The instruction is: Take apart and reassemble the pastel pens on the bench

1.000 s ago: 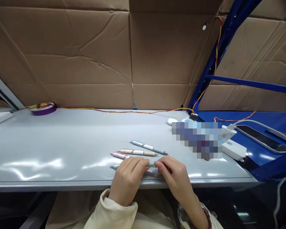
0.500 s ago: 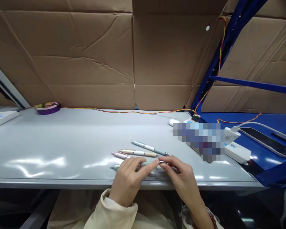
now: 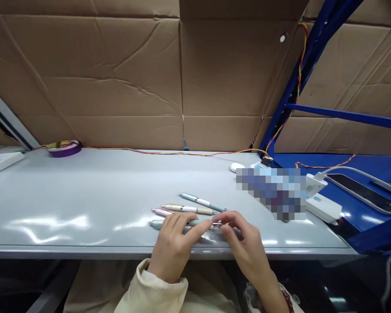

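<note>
Several pens lie in a row near the front edge of a grey table (image 3: 84,195). My left hand (image 3: 174,248) pinches the barrel of a pale green pen (image 3: 156,224) held just above the table. My right hand (image 3: 244,245) pinches the metal tip end of the same pen. Behind it lie a pink pen (image 3: 162,211), a beige pen (image 3: 187,209) and a blue pen (image 3: 200,201), all untouched.
Cardboard sheets (image 3: 117,78) line the back wall. A purple tape roll (image 3: 64,148) sits far left with a red-yellow wire (image 3: 169,152) along the back edge. A white charger block (image 3: 322,204) and a phone (image 3: 361,189) rest on a blue shelf frame at right.
My right hand has shifted from covering the green pen's end to pinching its tip, and the metal tip now shows. My left hand's fingers have stretched out along the barrel.
</note>
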### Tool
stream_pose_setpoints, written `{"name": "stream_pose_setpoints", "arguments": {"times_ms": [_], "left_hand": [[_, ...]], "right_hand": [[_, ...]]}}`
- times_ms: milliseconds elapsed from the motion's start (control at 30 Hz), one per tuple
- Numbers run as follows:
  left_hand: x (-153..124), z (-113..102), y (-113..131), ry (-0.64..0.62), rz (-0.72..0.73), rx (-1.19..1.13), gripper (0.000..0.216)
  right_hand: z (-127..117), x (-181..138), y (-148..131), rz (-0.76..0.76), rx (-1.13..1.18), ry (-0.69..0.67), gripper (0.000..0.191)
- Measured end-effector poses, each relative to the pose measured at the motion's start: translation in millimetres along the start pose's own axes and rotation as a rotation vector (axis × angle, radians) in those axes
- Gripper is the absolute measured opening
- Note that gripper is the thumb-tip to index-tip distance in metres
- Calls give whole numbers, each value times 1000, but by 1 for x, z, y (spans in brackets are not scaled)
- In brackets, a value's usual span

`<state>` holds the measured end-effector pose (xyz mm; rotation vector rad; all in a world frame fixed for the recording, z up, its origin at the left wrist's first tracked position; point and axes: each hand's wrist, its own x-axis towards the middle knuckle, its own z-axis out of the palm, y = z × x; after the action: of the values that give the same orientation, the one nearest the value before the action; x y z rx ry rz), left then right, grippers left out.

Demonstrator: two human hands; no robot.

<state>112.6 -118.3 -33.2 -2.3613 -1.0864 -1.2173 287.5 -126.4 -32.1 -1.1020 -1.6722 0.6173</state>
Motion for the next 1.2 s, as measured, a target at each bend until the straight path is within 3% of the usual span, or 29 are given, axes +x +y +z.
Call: {"name": "stream_pose_setpoints", "arguments": {"times_ms": [133, 300, 400, 533, 800, 1000, 1200], "left_hand": [[1, 0, 1, -24, 9, -1, 35], [1, -1, 2, -22, -39, 1, 36], [1, -2, 2, -77, -30, -22, 39], [1, -4, 1, -174, -4, -71, 36], [-3, -11, 0, -274, -41, -83, 37], [-2, -17, -3, -417, -134, -95, 37], [0, -8, -8, -402, -118, -101, 40]], "right_hand": [[2, -2, -1, -80, -22, 31, 12], [-21, -5, 11, 87, -135, 316, 12], [-34, -4, 16, 138, -318, 185, 12], [-35, 0, 17, 84, -417, 23, 11], [-38, 0, 20, 83, -412, 55, 14], [-39, 0, 22, 142, -450, -76, 18], [-42, 11, 14, 74, -525, -39, 22]]}}
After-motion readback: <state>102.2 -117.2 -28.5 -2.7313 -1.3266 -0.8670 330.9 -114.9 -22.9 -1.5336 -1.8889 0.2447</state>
